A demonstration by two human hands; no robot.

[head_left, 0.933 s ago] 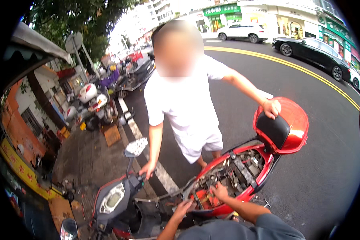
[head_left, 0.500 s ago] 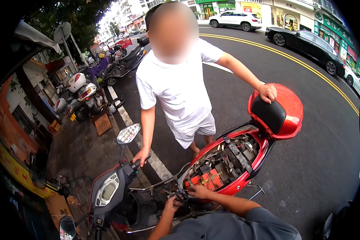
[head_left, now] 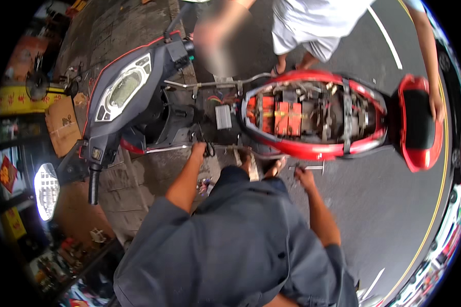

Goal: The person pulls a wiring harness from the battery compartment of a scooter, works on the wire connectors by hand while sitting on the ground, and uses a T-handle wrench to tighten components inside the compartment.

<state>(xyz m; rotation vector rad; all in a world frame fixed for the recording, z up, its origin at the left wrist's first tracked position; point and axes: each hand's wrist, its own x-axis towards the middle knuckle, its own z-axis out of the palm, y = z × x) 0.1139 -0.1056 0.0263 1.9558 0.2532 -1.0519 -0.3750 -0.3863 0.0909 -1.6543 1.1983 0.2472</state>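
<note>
A red scooter (head_left: 312,149) stands across my front with its seat opening uncovered. Inside the opening are orange-red battery blocks (head_left: 288,118), wires and dark brackets. My left hand (head_left: 198,150) is closed at the near chrome side rail (head_left: 166,148), gripping a black tool with looped handles (head_left: 209,149), perhaps scissors. Its working end cannot be made out. On the right, my right hand (head_left: 305,177) hangs low with loosely parted fingers, beside the scooter's near flank. A T-handle wrench (head_left: 315,168) appears close to those fingertips, seemingly on the ground; no grip on it shows.
Across the scooter, a person in white shorts (head_left: 317,43) rests a hand (head_left: 437,107) on the red top box (head_left: 421,123). A silver finned box (head_left: 223,117) with wires sits in the footwell. Handlebar and mirror (head_left: 47,192) jut out left; cardboard (head_left: 62,125) lies beyond.
My view has tipped down and shifted. My right hand has left the battery opening and dropped to the near side. My left hand has drawn back to the rail, keeping the black tool.
</note>
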